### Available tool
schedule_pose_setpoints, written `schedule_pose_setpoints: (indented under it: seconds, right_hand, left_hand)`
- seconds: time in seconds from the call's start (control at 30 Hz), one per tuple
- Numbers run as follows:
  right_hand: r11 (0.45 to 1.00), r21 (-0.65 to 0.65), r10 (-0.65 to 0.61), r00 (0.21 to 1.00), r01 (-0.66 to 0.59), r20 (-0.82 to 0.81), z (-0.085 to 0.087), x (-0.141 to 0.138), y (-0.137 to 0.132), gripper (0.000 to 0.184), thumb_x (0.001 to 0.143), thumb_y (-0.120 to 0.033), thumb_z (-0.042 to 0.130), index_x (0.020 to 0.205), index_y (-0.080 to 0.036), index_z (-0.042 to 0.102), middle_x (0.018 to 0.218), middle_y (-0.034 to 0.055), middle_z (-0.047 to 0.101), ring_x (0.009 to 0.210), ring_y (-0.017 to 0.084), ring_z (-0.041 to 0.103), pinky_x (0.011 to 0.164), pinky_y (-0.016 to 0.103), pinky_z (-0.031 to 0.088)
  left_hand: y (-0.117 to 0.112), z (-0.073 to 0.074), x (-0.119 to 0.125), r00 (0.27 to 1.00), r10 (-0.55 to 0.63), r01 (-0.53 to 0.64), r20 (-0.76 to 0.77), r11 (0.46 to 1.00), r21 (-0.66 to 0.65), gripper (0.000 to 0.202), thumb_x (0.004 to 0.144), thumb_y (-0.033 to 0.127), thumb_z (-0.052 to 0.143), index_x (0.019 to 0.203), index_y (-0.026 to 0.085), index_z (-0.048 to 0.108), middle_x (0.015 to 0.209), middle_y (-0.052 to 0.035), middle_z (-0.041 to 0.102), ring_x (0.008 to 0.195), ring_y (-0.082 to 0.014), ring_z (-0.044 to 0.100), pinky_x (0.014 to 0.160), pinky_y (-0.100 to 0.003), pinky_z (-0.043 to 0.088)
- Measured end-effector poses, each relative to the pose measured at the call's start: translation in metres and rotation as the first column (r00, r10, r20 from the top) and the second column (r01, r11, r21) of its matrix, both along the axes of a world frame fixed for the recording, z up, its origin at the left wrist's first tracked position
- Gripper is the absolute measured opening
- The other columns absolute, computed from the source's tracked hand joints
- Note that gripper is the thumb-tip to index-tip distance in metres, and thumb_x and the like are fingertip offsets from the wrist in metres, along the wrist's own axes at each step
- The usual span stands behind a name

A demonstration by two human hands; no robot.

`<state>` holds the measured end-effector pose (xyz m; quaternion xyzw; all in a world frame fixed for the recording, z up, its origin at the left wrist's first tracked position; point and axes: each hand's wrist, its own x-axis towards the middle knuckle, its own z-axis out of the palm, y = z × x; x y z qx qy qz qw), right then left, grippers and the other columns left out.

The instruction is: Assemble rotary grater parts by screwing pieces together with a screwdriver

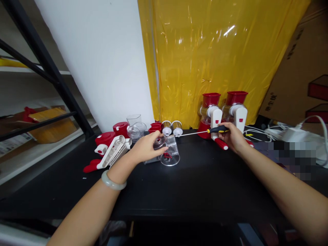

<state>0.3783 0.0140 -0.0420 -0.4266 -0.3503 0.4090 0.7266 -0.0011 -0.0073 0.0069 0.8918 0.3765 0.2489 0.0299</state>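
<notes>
My left hand [147,147], with a pale bangle on the wrist, has its thumb and fingers around a clear plastic grater housing [173,146]. The housing lies tipped on the black table, its round rim toward me and a small red piece showing through it. In my right hand [232,137] is a screwdriver [217,129] with a black and yellow handle. Its long shaft points left, the tip close to the top of the housing; whether they touch I cannot tell. Two metal grater drums [167,128] stand just behind the housing.
White crank arms [114,150] and red bases [105,138] lie at the left, near another clear housing [135,128]. Two assembled red-and-white rotary graters [239,114] stand behind my right hand. White cables and a charger [292,133] are at the right. A yellow sheet [205,54] hangs behind.
</notes>
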Motion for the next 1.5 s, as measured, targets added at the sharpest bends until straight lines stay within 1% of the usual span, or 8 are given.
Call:
schedule_pose_setpoints:
  seconds: [0.13, 0.27, 0.37, 0.73, 1.0, 1.1, 1.37, 1.5]
  right_hand:
    - [1.000, 0.030, 0.005, 0.998, -0.006, 0.058, -0.0016, 0.0018, 0.0018, 0.018, 0.077, -0.039, 0.067, 0.078, -0.022, 0.060, 0.066, -0.0005, 0.059, 0.051, 0.012, 0.054, 0.042, 0.022, 0.044]
    - [0.998, 0.055, 0.011, 0.987, -0.020, 0.160, -0.0029, 0.0030, 0.0022, 0.031, 0.085, -0.053, 0.063, 0.076, -0.024, 0.056, 0.043, -0.0062, 0.041, 0.037, 0.010, 0.038, 0.039, 0.023, 0.040]
    - [0.997, 0.064, 0.021, 0.978, -0.035, 0.206, -0.0026, 0.0030, 0.0005, 0.029, 0.085, -0.051, 0.065, 0.077, -0.025, 0.056, 0.038, -0.0088, 0.034, 0.035, 0.009, 0.031, 0.040, 0.023, 0.040]
    - [1.000, -0.004, 0.025, 0.999, -0.025, -0.028, 0.0031, -0.0019, -0.0010, 0.014, 0.073, -0.029, 0.066, 0.083, -0.021, 0.059, 0.063, -0.0016, 0.057, 0.051, 0.010, 0.051, 0.043, 0.020, 0.043]
    - [1.000, 0.029, 0.009, 0.996, -0.012, 0.085, -0.0003, 0.0002, 0.0011, 0.032, 0.084, -0.053, 0.065, 0.075, -0.024, 0.053, 0.045, -0.0059, 0.041, 0.039, 0.010, 0.037, 0.039, 0.022, 0.039]
    - [0.999, 0.044, 0.023, 0.988, -0.030, 0.152, 0.0002, 0.0000, 0.0000, 0.033, 0.082, -0.051, 0.070, 0.074, -0.025, 0.052, 0.040, -0.0080, 0.035, 0.036, 0.009, 0.033, 0.040, 0.022, 0.038]
    - [0.999, -0.030, -0.015, 1.000, 0.015, -0.014, 0.0045, -0.0023, -0.0005, 0.015, 0.074, -0.029, 0.070, 0.084, -0.023, 0.060, 0.064, -0.0019, 0.059, 0.050, 0.011, 0.053, 0.043, 0.021, 0.045]
    - [1.000, -0.007, 0.006, 1.000, -0.006, -0.007, 0.0018, 0.0001, 0.0024, 0.017, 0.078, -0.037, 0.069, 0.081, -0.023, 0.059, 0.065, -0.0013, 0.058, 0.051, 0.012, 0.053, 0.044, 0.024, 0.047]
  left_hand:
    - [0.0006, -0.0005, -0.0003, 1.000, -0.007, 0.007, 0.004, 1.000, 0.008, 0.035, 0.089, 0.051, 0.064, 0.108, 0.022, 0.059, 0.109, -0.0108, 0.072, 0.097, -0.0284, 0.070, 0.086, -0.044, 0.055]
    - [0.0004, -0.0004, -0.0001, 1.000, 0.000, 0.000, 0.003, 1.000, -0.001, 0.037, 0.089, 0.051, 0.064, 0.112, 0.022, 0.058, 0.112, -0.0114, 0.072, 0.099, -0.0291, 0.070, 0.088, -0.046, 0.055]
    - [-0.0002, 0.0000, 0.0002, 1.000, -0.001, 0.001, 0.002, 1.000, -0.008, 0.037, 0.089, 0.051, 0.064, 0.110, 0.022, 0.058, 0.112, -0.0116, 0.072, 0.099, -0.0291, 0.070, 0.088, -0.046, 0.055]
    - [0.0009, -0.0007, 0.0000, 1.000, -0.001, 0.001, 0.003, 1.000, -0.002, 0.037, 0.089, 0.051, 0.064, 0.112, 0.022, 0.057, 0.114, -0.0115, 0.072, 0.100, -0.0295, 0.070, 0.089, -0.046, 0.055]
    - [0.0004, -0.0003, -0.0006, 1.000, -0.003, 0.003, -0.012, 1.000, -0.006, 0.035, 0.090, 0.051, 0.063, 0.107, 0.022, 0.057, 0.111, -0.0110, 0.072, 0.099, -0.0285, 0.070, 0.087, -0.043, 0.054]
    - [0.0004, -0.0004, -0.0007, 1.000, 0.002, -0.002, -0.011, 1.000, -0.010, 0.036, 0.089, 0.051, 0.063, 0.109, 0.022, 0.057, 0.113, -0.0108, 0.072, 0.099, -0.0285, 0.070, 0.087, -0.044, 0.054]
    - [0.0010, -0.0011, -0.0009, 1.000, -0.005, 0.005, -0.007, 1.000, -0.007, 0.037, 0.089, 0.052, 0.063, 0.109, 0.022, 0.057, 0.114, -0.0117, 0.072, 0.100, -0.0290, 0.070, 0.086, -0.044, 0.054]
    - [0.0006, -0.0007, -0.0008, 1.000, 0.000, 0.000, 0.001, 1.000, -0.016, 0.037, 0.089, 0.051, 0.064, 0.110, 0.022, 0.057, 0.116, -0.0115, 0.072, 0.101, -0.0296, 0.070, 0.088, -0.045, 0.055]
